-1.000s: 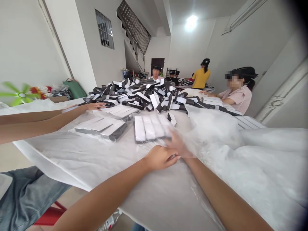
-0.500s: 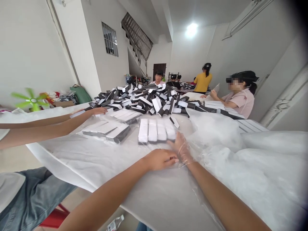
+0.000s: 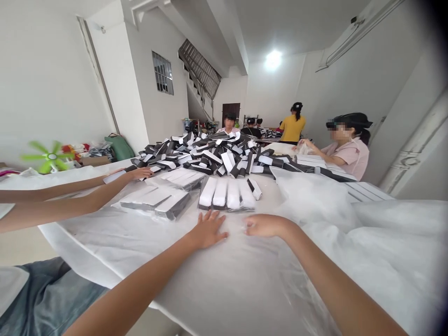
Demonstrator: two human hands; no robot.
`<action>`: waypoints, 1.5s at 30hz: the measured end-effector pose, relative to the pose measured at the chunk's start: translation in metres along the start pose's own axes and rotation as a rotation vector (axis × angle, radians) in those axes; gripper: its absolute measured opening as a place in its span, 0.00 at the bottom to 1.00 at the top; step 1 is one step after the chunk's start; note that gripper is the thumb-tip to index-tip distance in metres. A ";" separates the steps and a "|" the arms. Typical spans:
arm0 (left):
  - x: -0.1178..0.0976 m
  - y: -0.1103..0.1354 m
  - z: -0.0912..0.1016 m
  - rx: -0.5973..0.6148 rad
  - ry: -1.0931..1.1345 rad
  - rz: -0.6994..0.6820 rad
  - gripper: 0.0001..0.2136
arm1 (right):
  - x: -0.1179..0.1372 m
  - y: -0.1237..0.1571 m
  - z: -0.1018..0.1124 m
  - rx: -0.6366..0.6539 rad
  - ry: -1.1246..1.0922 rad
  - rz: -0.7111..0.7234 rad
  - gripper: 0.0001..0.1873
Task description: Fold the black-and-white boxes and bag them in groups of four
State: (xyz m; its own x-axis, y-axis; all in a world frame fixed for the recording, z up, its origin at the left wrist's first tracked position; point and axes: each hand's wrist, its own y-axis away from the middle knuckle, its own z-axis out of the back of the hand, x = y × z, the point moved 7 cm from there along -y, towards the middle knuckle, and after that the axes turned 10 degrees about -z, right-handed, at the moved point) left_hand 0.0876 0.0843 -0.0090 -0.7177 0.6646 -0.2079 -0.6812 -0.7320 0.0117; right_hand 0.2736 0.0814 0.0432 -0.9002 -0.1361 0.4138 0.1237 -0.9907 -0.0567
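A clear plastic bag [image 3: 227, 205] with several black-and-white narrow boxes [image 3: 219, 192] side by side lies flat in front of me. My left hand [image 3: 209, 231] is open at its near edge, fingers spread and palm down. To the right, my right hand [image 3: 268, 226] is closed just short of the bag, with its fingers curled in. What its fingertips hold, if anything, is too faint to make out. A loose box [image 3: 255, 188] leans by the bag's right side.
Beyond lies a large heap of boxes [image 3: 210, 154]. Filled bags [image 3: 154, 198] are at left, near a co-worker's hands [image 3: 140, 173]. White plastic bags [image 3: 315, 191] cover the right of the table [image 3: 224, 280]. A co-worker [image 3: 353, 149] sits at the right; a green fan [image 3: 49, 156] stands left.
My right hand has come out of the clear plastic around its wrist and back towards me. My left hand has moved left and spread open. The loose box now lies closer against the bag.
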 end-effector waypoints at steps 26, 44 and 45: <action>-0.006 0.100 0.038 -0.356 -0.112 -0.195 0.18 | 0.094 -0.005 -0.040 0.220 0.115 0.322 0.26; -0.016 0.052 0.064 -0.331 0.100 -0.256 0.17 | 0.046 0.041 -0.029 0.035 -0.061 0.278 0.22; -0.016 0.043 0.052 -0.257 0.072 -0.278 0.19 | 0.042 0.039 -0.033 0.060 -0.057 0.281 0.23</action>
State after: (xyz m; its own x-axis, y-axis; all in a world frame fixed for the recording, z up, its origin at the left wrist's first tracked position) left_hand 0.0619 0.0504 0.0461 -0.4927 0.8374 -0.2368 -0.7835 -0.5453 -0.2981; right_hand 0.2272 0.0369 0.0283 -0.8023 -0.4031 0.4403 0.3905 -0.9123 -0.1235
